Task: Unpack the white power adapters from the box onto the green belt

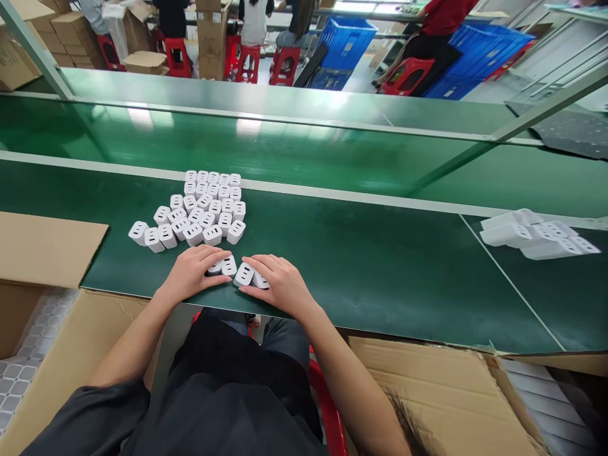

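Note:
Two white USB chargers (228,266), with dark slots in their faces, stand at the table's near edge in my left hand (197,269); its fingers curve over them and partly hide one. My right hand (275,282) curls around another pair of white USB chargers (244,274), also partly covered. A small gap separates the two pairs. Just beyond my hands, several more white chargers (194,234) stand close together, in neat rows at the back and looser, slanted rows nearer me.
The green table (361,266) has a pale strip along its far side. White pieces (536,234) lie together at the right. Open cardboard boxes (114,316) flank me below the edge. Across the line are seated people, red stools (284,65) and blue crates (349,44).

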Demonstrator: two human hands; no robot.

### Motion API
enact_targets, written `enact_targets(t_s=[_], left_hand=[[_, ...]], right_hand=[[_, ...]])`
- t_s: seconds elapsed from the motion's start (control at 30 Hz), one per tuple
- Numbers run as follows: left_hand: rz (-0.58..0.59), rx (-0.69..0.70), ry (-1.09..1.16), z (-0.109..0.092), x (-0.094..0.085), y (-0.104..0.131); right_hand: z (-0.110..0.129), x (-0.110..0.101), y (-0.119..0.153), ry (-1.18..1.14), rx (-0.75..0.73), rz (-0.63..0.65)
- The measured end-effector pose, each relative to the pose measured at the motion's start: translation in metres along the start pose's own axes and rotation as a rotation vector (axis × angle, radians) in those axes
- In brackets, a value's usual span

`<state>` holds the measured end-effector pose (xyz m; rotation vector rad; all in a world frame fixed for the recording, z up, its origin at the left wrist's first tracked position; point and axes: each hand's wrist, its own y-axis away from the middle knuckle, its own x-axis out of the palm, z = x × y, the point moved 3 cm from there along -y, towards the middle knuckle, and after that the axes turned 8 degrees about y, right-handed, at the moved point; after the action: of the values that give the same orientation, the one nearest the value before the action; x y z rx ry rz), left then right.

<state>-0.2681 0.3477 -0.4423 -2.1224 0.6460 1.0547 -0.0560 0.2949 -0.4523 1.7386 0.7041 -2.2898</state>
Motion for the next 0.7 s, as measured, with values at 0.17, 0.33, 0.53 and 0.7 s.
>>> enact_targets(t_s=[0.17, 0.33, 0.53, 0.7], left_hand=[[0.087, 0.013, 0.074, 0.005, 0.000, -0.003], [0.115, 0.074, 0.098, 0.001, 0.005, -0.004], [0.068, 0.076, 0.151, -0.007, 0.008, -0.008], [-0.200, -0.014, 0.122, 0.009, -0.024, 0.009]], right_hand=[[-0.006, 0.001, -0.002, -0.027, -0.025, -0.020], [-0.004, 0.000, -0.002, -0.040, -0.078, -0.032], [-0.002, 0.002, -0.001, 0.005, -0.029, -0.040], [-0.004, -0.011, 0.002, -0.029, -0.025, -0.072]])
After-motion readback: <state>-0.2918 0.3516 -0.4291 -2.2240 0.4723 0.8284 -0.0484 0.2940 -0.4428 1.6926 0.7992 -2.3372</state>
